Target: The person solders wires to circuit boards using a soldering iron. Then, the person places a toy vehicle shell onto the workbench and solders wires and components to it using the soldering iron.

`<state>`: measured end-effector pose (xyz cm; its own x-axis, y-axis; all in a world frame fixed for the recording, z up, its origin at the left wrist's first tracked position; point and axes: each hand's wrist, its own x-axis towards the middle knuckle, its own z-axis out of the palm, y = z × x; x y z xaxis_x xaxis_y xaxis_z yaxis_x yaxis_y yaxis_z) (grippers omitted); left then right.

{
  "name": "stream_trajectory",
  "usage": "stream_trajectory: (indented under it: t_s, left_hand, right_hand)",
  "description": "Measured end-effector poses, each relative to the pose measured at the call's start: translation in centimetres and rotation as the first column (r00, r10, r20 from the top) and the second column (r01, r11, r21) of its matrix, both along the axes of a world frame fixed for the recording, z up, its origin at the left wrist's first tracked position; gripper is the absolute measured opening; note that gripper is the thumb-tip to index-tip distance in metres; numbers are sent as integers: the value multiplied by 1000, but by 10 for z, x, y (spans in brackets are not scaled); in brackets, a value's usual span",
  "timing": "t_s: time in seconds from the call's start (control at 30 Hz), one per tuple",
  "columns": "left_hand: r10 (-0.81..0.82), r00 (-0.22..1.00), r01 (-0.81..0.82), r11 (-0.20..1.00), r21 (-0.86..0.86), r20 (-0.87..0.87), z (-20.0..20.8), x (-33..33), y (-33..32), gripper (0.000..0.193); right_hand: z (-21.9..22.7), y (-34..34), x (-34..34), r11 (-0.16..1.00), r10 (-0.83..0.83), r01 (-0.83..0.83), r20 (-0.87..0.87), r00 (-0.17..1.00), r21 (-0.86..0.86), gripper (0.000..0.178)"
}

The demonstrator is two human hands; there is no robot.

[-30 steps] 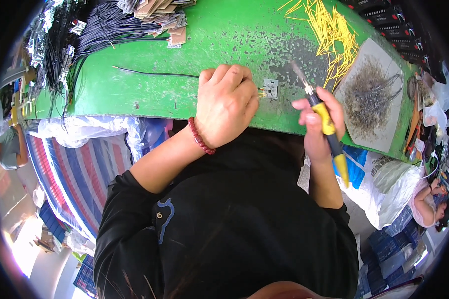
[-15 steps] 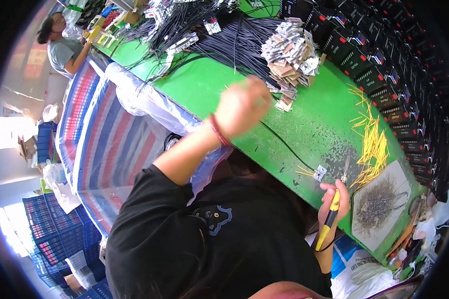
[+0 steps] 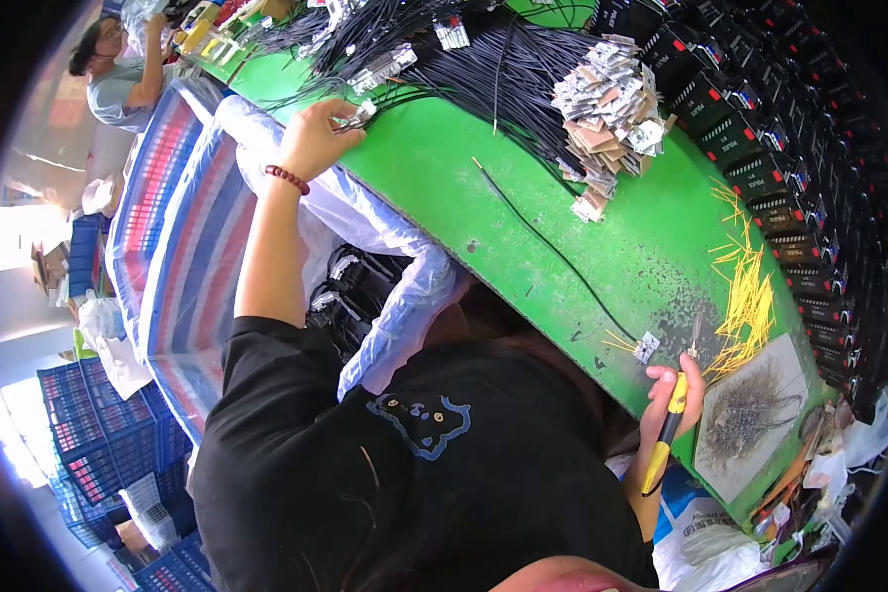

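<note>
Wrapped around a yellow-and-black soldering iron (image 3: 669,426), the right hand (image 3: 693,400) has its grip fully around the handle, the metal tip pointing away from the body over the right part of the green worktop (image 3: 434,187). That forearm is tucked close to the body, by the worktop's near edge. The left arm stretches out to the worktop's left part; the left hand (image 3: 316,143), a dark red bracelet (image 3: 286,179) at its wrist, has bent fingers at a small board (image 3: 365,111), though I cannot tell whether its grip has hold of it.

On the worktop's right part, near the iron, lies a white circuit board (image 3: 646,347) with a black cable (image 3: 562,259) running from it.

Below the worktop's near edge, a striped bag (image 3: 192,257) lined with clear plastic contains black items (image 3: 350,296). Left of the worktop, blue crates (image 3: 89,424) hold small pieces too blurred to name. A white-and-blue sack (image 3: 705,553) sits below the worktop's right end, its contents hidden.
</note>
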<state>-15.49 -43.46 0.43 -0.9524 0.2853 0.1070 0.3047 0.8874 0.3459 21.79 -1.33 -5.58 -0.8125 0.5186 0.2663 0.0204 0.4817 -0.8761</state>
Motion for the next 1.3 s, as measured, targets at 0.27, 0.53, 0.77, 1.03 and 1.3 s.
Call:
stream_trajectory:
  t_s: [0.27,0.53,0.77,1.03,1.3]
  left_hand:
    - [45,962,-68,995,-77,-270,-13,-64,20,43]
    - [86,961,-147,963,-224,-261,-11,-68,35,34]
    - [-136,940,101,987,-128,-314,-8,-52,58,16]
    - [87,987,-120,958,-262,-133,-19,-78,51,49]
    - [5,945,-6,1000,-3,-328,-10,-83,38,47]
  right_hand:
    - [-5,1,4,1000,-4,3,-17,1000,-31,33]
    - [0,1,0,1000,-15,14,-64,998,-17,31]
    - [3,6,1,1000,6,-5,-100,995,16,30]
    - [-2,1,3,999,-23,19,-100,995,-35,24]
    - [6,2,-2,1000,-17,19,-79,997,19,24]
